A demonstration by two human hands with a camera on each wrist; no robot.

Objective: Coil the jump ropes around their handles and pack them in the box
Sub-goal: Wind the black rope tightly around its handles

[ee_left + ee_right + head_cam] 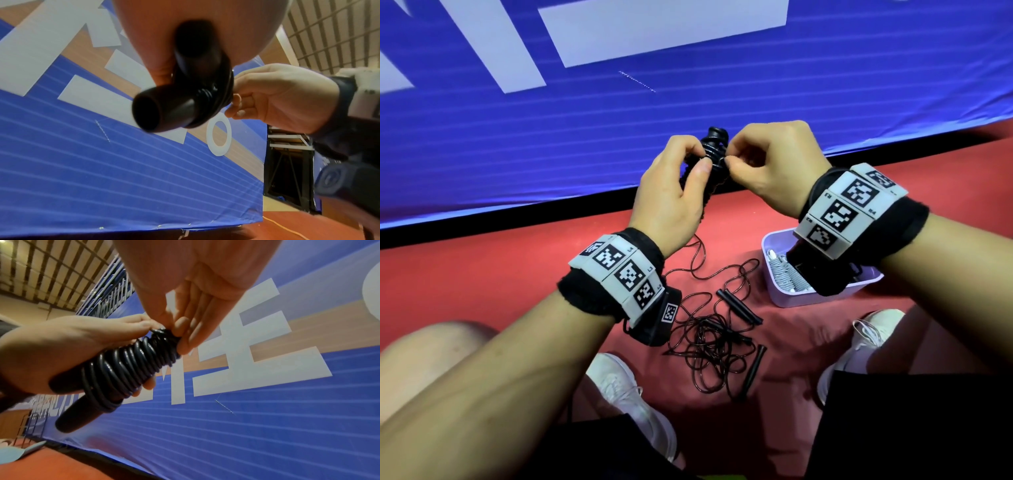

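A blue banner [688,113] with large white lettering is seen standing along the far edge of a red floor [524,260], and it fills most of both wrist views. On the floor, to the person's right, a lilac box [787,301] is set; inside it a grey coiled rope [789,277] is partly seen, the rest being hidden by the right wristband. Between the person's white shoes [626,390] a loose black jump rope [709,346] is spread in a tangle, with slim black handles [739,310] lying among its loops; how many ropes make up the tangle cannot be told for certain.

Above the floor, in front of the banner, a black bundle [710,161] is held up: two handles laid side by side with black cord wound round them in close turns, as is shown plainly in the right wrist view [127,368]. The left hand [674,192] is wrapped round the lower part of the bundle, its thumb pressed against the coils. The right hand [767,164] is brought to the top of the coils, where its fingers [180,327] are curled and pinched on the last turn of cord. In the left wrist view the open butt ends of the two handles [164,112] are seen pointing toward the camera, slightly blurred.
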